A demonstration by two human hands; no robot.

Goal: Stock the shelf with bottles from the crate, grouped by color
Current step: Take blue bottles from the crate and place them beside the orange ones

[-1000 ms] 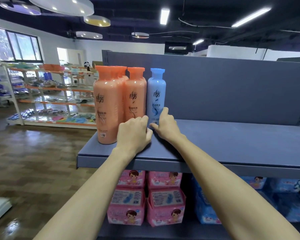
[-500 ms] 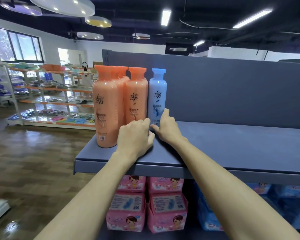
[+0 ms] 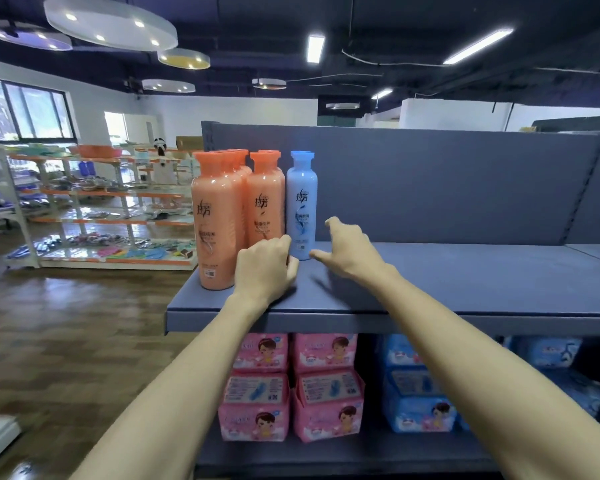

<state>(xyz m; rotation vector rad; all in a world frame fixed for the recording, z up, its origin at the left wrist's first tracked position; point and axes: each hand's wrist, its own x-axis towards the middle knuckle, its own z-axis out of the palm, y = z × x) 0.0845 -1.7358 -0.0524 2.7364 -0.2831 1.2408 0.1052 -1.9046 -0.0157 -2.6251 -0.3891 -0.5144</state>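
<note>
Several orange bottles (image 3: pixel 217 220) stand grouped at the left end of the grey-blue shelf (image 3: pixel 430 282). One light blue bottle (image 3: pixel 302 202) stands upright right beside them. My left hand (image 3: pixel 264 268) rests on the shelf as a loose fist and hides the base of the nearer right orange bottle (image 3: pixel 265 199). My right hand (image 3: pixel 350 251) hovers just right of the blue bottle's base with its fingers spread. Its thumb points at the bottle, very close to it. The crate is out of view.
The shelf's back panel (image 3: pixel 447 188) rises behind the bottles. To the right of the blue bottle the shelf board is bare. Pink packs (image 3: pixel 260 386) and blue packs (image 3: pixel 416 386) fill the shelf below. Wooden floor and other racks (image 3: pixel 101 209) lie to the left.
My right hand has come off the blue bottle and moved a little to the right, fingers spread. My left hand has stayed at the orange bottle's base.
</note>
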